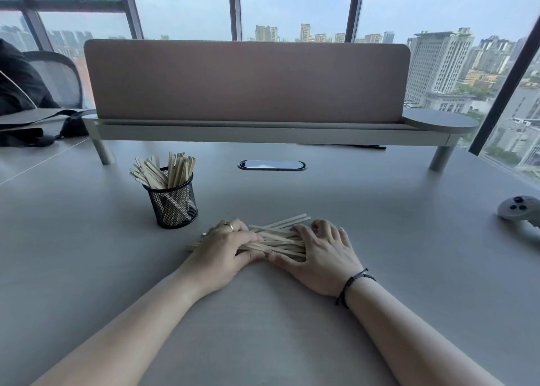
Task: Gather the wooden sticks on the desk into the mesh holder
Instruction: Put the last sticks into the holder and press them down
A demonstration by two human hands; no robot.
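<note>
A: Loose wooden sticks [276, 239] in a messy pile on the desk [380, 225], dead centre, lying roughly 9-to-3, a few tips fanning up toward 2 o'clock.

B: And the hands?

A: Both on the pile. Left hand [223, 246] clamps the 9 o'clock end, fingers curled over the top, thumb tucked under at the near edge. Ring on one finger. Right hand [320, 254] covers the 3 o'clock end, fingers bent & spread over the sticks, thumb pressing in from the near side. Thumbs nearly meet in the middle.

B: Holder?

A: Black mesh holder [174, 204] stands upright at approx 10 o'clock from the pile, near but apart. Already stuffed w/ sticks, leaning out in a fan.

B: Anything else?

A: Grey controller [518, 210] far out at 3 o'clock, desk edge. Cable port [271, 165] at 12, pinkish divider screen [248, 81] behind it. Dark bag [32, 128] way off at 10.
</note>
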